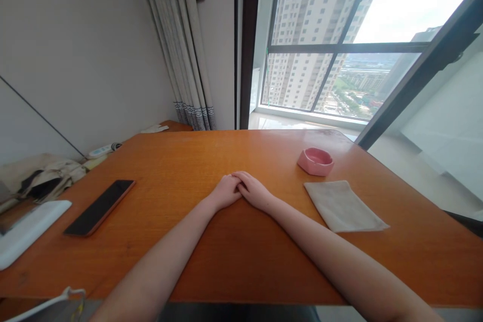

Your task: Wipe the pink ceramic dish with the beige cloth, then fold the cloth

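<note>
My left hand (225,192) and my right hand (254,191) meet over the middle of the wooden table, folded together. The right fingers are closed over the left hand's fingers, which are mostly hidden beneath them. No object shows in either hand. Nearest on the right lies a folded beige cloth (343,206), flat on the tabletop and apart from my right forearm. Just behind the cloth stands a pink angular bowl (316,161), upright. Over on the left, a dark-screened smartphone (100,209) lies face up, away from my left arm.
The brown table (181,156) runs towards a large window (317,50). At its left edge are a white flat object (33,229), a crumpled beige fabric (49,176) and a power strip (101,151). A grey curtain (181,45) hangs behind. A white cable-like piece (45,307) pokes up at bottom left.
</note>
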{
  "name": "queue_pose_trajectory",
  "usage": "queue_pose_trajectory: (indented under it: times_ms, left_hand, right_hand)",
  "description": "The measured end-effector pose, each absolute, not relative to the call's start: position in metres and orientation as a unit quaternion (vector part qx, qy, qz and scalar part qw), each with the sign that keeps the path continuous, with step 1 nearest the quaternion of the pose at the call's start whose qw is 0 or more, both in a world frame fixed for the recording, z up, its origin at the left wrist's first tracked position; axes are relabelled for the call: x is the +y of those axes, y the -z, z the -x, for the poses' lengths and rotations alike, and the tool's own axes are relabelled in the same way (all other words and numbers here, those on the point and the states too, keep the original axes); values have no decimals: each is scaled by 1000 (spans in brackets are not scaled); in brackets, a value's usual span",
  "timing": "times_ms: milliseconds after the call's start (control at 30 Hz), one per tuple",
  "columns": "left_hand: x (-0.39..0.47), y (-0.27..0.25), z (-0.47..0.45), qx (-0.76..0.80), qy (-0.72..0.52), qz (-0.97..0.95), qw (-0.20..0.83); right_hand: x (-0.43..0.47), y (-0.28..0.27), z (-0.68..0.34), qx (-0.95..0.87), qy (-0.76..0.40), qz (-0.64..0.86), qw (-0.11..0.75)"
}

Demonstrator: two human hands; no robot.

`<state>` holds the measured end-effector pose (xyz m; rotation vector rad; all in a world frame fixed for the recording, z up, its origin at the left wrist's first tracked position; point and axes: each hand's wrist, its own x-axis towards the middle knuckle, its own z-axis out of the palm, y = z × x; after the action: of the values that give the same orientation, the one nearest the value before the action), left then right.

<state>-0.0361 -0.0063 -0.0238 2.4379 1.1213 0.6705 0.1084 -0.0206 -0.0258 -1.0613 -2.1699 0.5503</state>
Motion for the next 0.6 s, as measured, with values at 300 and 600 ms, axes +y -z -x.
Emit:
queue_pose_trajectory:
  times_ms: [300, 600]
  left_hand:
    - [-11, 19, 35, 409, -228, -866, 174]
    - [-14, 13, 37, 408, -221, -865, 190]
  right_hand:
    - [-24, 16, -116, -850, -170, 411, 281]
    - [-8, -18, -248, -560, 97, 809, 150]
